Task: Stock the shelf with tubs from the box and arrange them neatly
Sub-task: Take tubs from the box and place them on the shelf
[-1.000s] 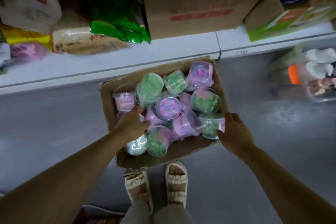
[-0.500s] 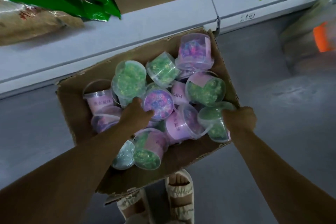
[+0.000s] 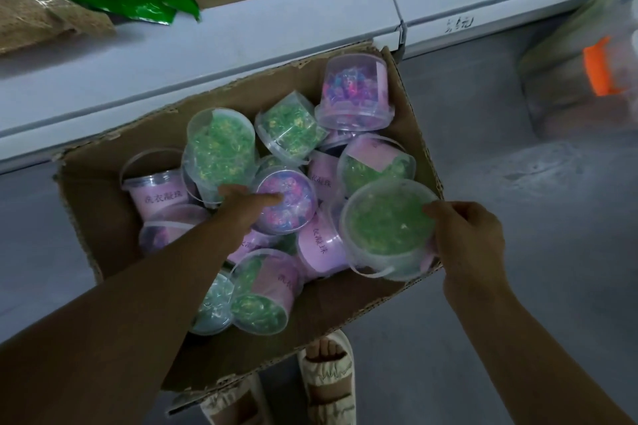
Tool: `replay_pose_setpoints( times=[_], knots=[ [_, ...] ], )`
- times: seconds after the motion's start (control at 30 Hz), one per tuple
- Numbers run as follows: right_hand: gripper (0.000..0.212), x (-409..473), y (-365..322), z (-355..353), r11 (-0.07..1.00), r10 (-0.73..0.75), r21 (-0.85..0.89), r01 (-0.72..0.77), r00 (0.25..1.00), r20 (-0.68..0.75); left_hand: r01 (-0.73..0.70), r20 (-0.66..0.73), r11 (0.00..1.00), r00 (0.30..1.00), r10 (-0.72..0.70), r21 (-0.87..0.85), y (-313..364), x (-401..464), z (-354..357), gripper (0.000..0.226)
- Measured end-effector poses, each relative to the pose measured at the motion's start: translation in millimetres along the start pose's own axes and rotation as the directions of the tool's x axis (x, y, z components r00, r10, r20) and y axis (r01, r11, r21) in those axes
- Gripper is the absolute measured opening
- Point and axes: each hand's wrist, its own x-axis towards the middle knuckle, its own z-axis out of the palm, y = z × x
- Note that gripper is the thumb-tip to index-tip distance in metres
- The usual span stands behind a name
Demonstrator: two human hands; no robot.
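Head view is showing the right hand (image 3: 466, 238) gripping a green tub (image 3: 388, 228) at its right rim, lid upward, over the box (image 3: 407, 97). The left hand (image 3: 241, 205) is touching a purple tub (image 3: 286, 203) directly ahead with fingers extended. The shelf (image 3: 276, 28) is lying beyond the box.

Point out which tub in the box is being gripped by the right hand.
The green-filled tub at the box's right edge: the right hand grips its rim, lid facing the camera. The others lie loose.
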Motion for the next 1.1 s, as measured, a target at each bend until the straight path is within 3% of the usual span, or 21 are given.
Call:
replay_pose_setpoints(
  times=[0.07,0.17,0.27,0.33,0.4,0.47,0.53,0.57,0.63,0.7,0.83,0.9,0.97,1.1],
  knots=[
    [0.007,2,-1,9,0.999,-0.003,0.053,0.003,1.0,0.009,-0.02,0.034,1.0,0.999,0.021,-0.019,-3,-7,-3,0.051],
    [0.016,4,-3,23,0.991,0.014,0.129,-0.015,1.0,0.01,0.058,0.146,0.997,0.988,-0.051,-0.045,-6,-14,-6,0.062],
    [0.014,4,-4,31,0.989,0.019,0.147,-0.022,1.0,0.021,0.153,0.206,0.982,0.97,-0.127,-0.111,-4,-22,-4,0.022],
    [0.02,4,-2,34,0.99,0.001,0.138,-0.004,1.0,0.025,0.189,0.216,0.968,0.964,-0.152,-0.163,-5,-24,1,0.013],
    [0.026,4,-1,35,0.991,-0.013,0.135,0.008,0.999,0.034,0.171,0.223,0.965,0.967,-0.125,-0.199,-8,-24,4,0.03],
    [0.03,2,1,35,0.991,-0.018,0.135,0.012,0.999,0.043,0.082,0.14,0.973,0.989,-0.052,-0.216,-12,-25,5,0.066],
    [0.031,1,2,35,0.991,-0.009,0.135,0.003,0.999,0.048,-0.092,-0.035,0.989,0.995,0.088,-0.12,-15,-34,-1,0.096],
    [0.029,-1,1,36,0.989,-0.006,0.145,-0.002,0.998,0.055,-0.222,-0.105,0.975,0.97,0.22,-0.008,-17,-43,-7,0.099],
    [0.023,-7,-2,40,0.99,-0.02,0.141,0.01,0.997,0.07,-0.464,-0.131,0.839,0.848,0.513,0.283,-24,-64,-24,0.099],
    [0.036,-13,-6,44,0.994,-0.055,0.095,0.046,0.994,0.097,-0.575,-0.081,0.654,0.717,0.692,0.491,-32,-78,-44,0.101],
    [0.029,-25,-18,61,0.987,-0.134,0.107,0.119,0.98,0.147,-0.526,-0.032,0.34,0.508,0.861,0.779,-47,-72,-83,0.093],
    [0.028,-33,-20,75,0.987,-0.125,0.119,0.103,0.973,0.193,-0.442,-0.003,0.234,0.464,0.886,0.866,-54,-62,-100,0.091],
    [0.031,-38,-14,90,0.992,-0.1,0.094,0.079,0.965,0.242,-0.458,0.022,0.249,0.508,0.861,0.854,-60,-54,-112,0.091],
    [0.024,-50,5,113,0.994,-0.098,-0.025,0.111,0.945,0.312,-0.612,-0.05,0.504,0.605,0.795,0.609,-59,-51,-109,0.061]
  ],
)
